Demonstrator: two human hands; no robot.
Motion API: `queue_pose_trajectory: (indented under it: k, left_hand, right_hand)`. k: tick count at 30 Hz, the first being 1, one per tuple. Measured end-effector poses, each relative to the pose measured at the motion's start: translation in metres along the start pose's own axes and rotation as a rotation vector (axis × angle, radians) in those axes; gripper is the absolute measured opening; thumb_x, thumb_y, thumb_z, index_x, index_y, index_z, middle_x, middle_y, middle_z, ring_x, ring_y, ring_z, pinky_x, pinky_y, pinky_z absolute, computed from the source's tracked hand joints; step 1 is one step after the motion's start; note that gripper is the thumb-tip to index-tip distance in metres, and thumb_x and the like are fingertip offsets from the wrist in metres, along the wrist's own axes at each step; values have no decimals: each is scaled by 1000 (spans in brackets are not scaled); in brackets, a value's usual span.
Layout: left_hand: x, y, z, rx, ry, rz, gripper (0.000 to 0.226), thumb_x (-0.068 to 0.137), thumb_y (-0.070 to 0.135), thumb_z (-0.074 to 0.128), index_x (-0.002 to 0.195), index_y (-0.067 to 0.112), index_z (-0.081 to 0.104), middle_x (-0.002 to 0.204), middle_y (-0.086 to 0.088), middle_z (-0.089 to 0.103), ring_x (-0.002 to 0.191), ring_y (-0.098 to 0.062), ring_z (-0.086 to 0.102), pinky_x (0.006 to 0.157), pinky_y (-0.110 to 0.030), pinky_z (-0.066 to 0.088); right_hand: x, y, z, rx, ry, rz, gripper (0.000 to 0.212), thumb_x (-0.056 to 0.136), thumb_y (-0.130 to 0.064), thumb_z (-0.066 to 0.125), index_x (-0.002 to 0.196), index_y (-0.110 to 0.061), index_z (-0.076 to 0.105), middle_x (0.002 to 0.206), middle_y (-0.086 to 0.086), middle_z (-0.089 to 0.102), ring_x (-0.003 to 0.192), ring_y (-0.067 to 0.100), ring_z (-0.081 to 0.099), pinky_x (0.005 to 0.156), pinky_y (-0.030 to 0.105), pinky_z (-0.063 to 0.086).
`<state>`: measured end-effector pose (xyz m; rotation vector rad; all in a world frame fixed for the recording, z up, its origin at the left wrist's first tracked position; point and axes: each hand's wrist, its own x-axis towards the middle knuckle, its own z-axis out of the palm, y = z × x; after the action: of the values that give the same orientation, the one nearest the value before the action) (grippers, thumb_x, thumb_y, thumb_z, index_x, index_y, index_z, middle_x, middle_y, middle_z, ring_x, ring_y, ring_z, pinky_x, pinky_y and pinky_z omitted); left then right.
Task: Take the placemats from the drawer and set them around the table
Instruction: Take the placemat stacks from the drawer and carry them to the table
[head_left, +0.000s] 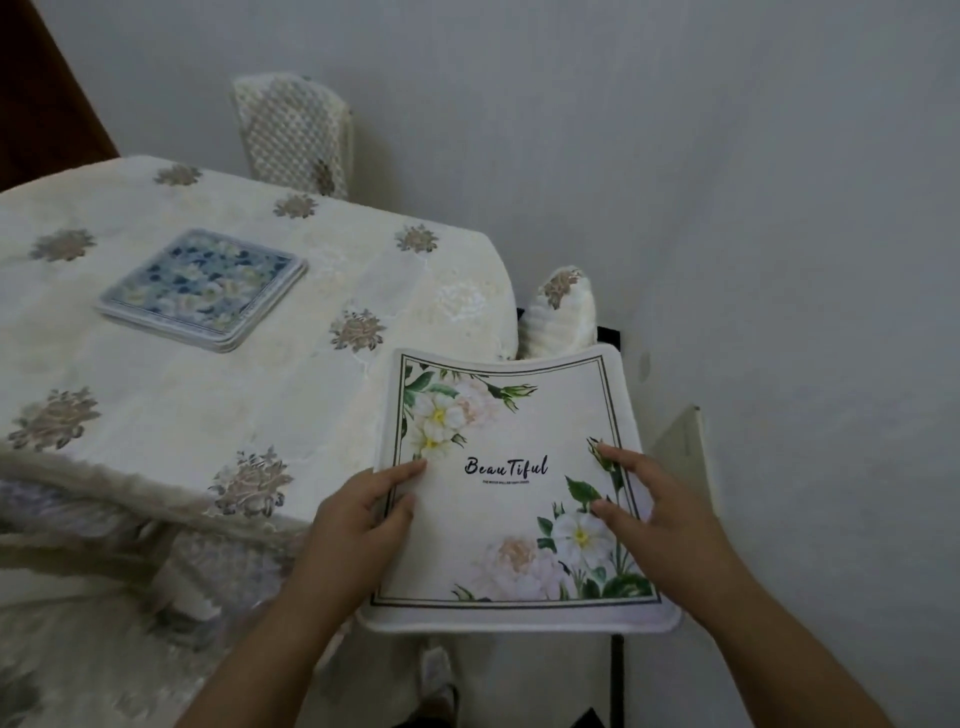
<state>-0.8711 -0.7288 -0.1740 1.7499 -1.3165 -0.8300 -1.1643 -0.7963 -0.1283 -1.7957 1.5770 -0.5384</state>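
gripping floral placemat (498, 525) edge, left hand (358, 525), right hand (660, 514) resting on top

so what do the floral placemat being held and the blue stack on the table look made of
Floral placemat: soft, flexible, probably fabric-topped foam or rubber; its far edge curls and the matte print shows a thick white rim. Blue stack: stiff thin boards, possibly cork-backed hardboard; they lie flat with crisp layered edges and a slight sheen.
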Motion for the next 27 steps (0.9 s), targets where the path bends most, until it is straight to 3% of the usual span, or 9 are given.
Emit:
queue_pose_trajectory:
  k: [4, 8, 10, 15, 17, 20, 23, 25, 27]
  left_hand:
    - [73, 8, 6, 12, 18, -1, 37, 94, 23, 63, 121, 48, 63, 107, 33, 55, 95, 27, 45, 78, 4, 33]
    - [136, 17, 5, 61, 33, 2, 36, 95, 25, 61, 122, 49, 62, 105, 30, 53, 94, 7, 49, 80, -2, 32]
    - [156, 19, 2, 94, 46, -26, 35, 96, 26, 60, 125, 45, 63, 108, 25, 53, 98, 1, 49, 83, -12, 36]
    - [184, 11, 10, 84, 153, -125, 35, 95, 24, 62, 124, 42, 65, 112, 21, 56, 103, -2, 51, 87, -16, 38]
    - [189, 10, 22, 74, 223, -180, 35, 95, 22, 62, 124, 40, 66, 114, 19, 56, 103, -3, 51, 91, -20, 39]
    - [188, 16, 39, 49, 341, -249, 35, 95, 21, 62, 125, 39, 66, 113, 16, 59, 101, -3, 53, 89, -18, 39]
    - [177, 28, 57, -9, 474, -350, 36, 96, 22, 62, 119, 50, 64, 113, 26, 58, 98, 14, 54, 81, -3, 37]
    - [171, 35, 72, -73, 586, -415, 37, 95, 22, 64, 112, 54, 64, 113, 33, 56, 100, 27, 48, 80, 3, 35]
    - [167, 38, 92, -119, 683, -471, 36, 94, 20, 65, 111, 53, 66, 115, 34, 56, 102, 28, 47, 87, -4, 37]
  right_hand:
    - [73, -8, -14, -22, 0, -10, 53, 86, -25, 72, 131, -44, 51, 125, -19, 51, 114, 0, 46, 97, 21, 35]
    - [138, -15, -17, -3, 5, -30, 52, 86, -26, 72, 129, -46, 52, 123, -20, 52, 113, 1, 49, 96, 20, 38]
    - [163, -18, -15, -34, -10, -50, 51, 86, -29, 72, 126, -50, 50, 119, -25, 52, 108, -1, 50, 91, 17, 39]
    - [231, -14, -11, -14, -137, -125, 50, 86, -28, 71, 123, -54, 49, 122, -24, 51, 112, 1, 49, 97, 24, 42]
    - [263, -12, -8, -10, -194, -172, 50, 86, -27, 71, 122, -53, 50, 118, -26, 52, 106, -2, 53, 93, 20, 44]
    - [306, -11, -4, -4, -325, -257, 50, 87, -25, 71, 120, -55, 50, 112, -28, 53, 97, -10, 55, 78, 5, 43]
    - [347, -15, -7, -18, -473, -358, 51, 86, -23, 71, 123, -52, 51, 120, -24, 53, 110, 0, 52, 92, 16, 42]
    - [374, -18, -7, -48, -561, -440, 51, 86, -26, 71, 123, -55, 50, 121, -27, 50, 111, -4, 47, 89, 7, 37]
    - [398, -19, -1, -85, -647, -504, 51, 86, -27, 71, 124, -54, 49, 122, -29, 48, 111, -7, 44, 84, 2, 33]
